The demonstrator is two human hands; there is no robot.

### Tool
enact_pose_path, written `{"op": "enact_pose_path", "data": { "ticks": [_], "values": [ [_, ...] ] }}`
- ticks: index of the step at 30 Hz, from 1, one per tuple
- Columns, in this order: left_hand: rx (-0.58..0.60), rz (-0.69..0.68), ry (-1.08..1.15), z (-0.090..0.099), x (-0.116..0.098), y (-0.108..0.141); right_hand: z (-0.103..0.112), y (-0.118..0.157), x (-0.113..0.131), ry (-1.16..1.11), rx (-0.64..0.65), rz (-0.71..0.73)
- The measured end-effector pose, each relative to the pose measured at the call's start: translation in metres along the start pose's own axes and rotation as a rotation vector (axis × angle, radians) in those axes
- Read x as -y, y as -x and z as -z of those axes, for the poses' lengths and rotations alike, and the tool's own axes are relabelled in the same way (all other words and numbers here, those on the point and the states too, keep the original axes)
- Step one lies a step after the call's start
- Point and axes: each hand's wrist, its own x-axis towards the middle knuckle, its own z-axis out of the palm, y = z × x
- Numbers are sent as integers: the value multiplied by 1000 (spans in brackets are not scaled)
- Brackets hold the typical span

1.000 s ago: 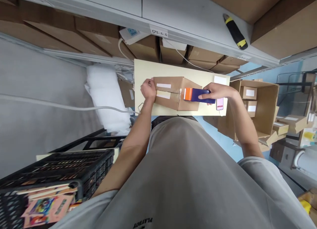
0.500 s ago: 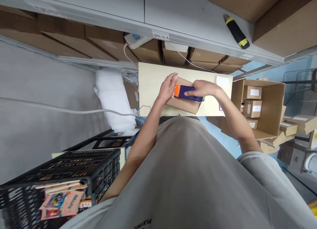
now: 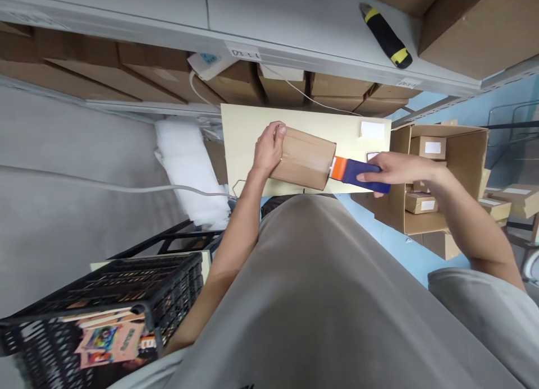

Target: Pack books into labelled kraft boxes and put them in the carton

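Note:
A small brown cardboard box (image 3: 304,158) lies slightly turned on the cream tabletop (image 3: 244,119), with a shiny strip along its top face. My left hand (image 3: 269,149) grips the box's left end, thumb on top and fingers around the far side. Wrapped in my right hand (image 3: 385,170) is a dark blue and orange tape dispenser (image 3: 351,173). Its orange head is at the box's right edge, and its body reaches past the right end of the table. The underside of the dispenser is hidden.
Right of the table stands an open carton (image 3: 465,175) holding several small labelled boxes. A black and yellow utility knife (image 3: 387,38) lies on the grey shelf above. White wrap (image 3: 187,170) and a black crate (image 3: 168,288) are at left. A white label (image 3: 372,131) lies on the tabletop.
My right hand has drawn the tape dispenser rightward across the box top to beyond its right edge. The box and my left hand appear slightly further left as the view shifted.

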Motion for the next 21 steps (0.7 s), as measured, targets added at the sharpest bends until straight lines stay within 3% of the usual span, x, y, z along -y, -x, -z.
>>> {"op": "enact_pose_path", "data": {
  "ticks": [4, 6, 9, 15, 21],
  "values": [
    [-29, 0, 9, -4, -2, 3, -2, 27, -52, -59, 44, -27],
    [-33, 3, -1, -7, -4, 4, -6, 16, -72, -70, 31, -55],
    [-31, 14, -22, -9, -7, 5, -14, -27, -91, -43, 37, -85],
    [-32, 32, -52, -8, -5, 7, -31, -117, -95, -19, -77, -16],
    [-162, 32, -72, 18, 12, 4, -32, -147, -79, -187, -97, 179]
  ]
}}
